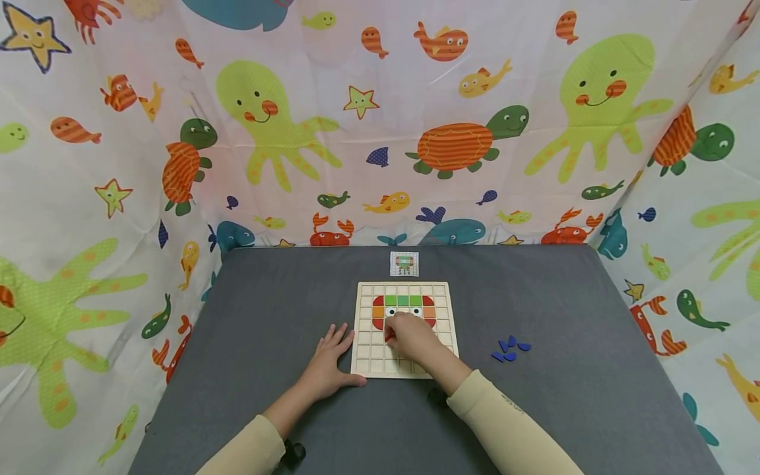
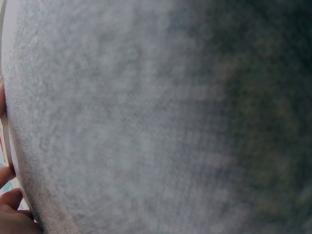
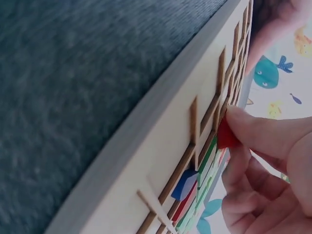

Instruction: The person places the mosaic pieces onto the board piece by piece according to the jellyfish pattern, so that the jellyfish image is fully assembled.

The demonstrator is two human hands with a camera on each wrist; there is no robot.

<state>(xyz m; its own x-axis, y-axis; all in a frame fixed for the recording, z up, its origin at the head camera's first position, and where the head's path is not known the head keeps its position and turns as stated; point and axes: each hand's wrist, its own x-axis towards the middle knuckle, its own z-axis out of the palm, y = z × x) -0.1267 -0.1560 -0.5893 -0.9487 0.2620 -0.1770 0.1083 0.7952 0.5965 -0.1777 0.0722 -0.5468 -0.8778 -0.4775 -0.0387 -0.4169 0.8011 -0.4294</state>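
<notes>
A pale wooden grid board [image 1: 371, 359] lies flat on the table. Red, orange and green tiles [image 1: 403, 300] fill part of its upper rows, along with two white eye tiles. My right hand [image 1: 418, 340] is over the board's middle, pinching a small red tile [image 3: 226, 135] between thumb and forefinger at the grid. A blue tile [image 3: 185, 184] shows in the grid in the right wrist view; in the head view my right hand hides that part. My left hand [image 1: 328, 364] rests spread at the board's left edge, its thumb by the lower left corner.
Several dark blue pieces [image 1: 510, 357] lie loose to the right of the board. Behind it sits a small picture card [image 1: 404, 264] with a coloured figure on a grid. A sea-animal curtain [image 1: 368, 185] hangs along the back and sides of the grey table [image 1: 285, 297].
</notes>
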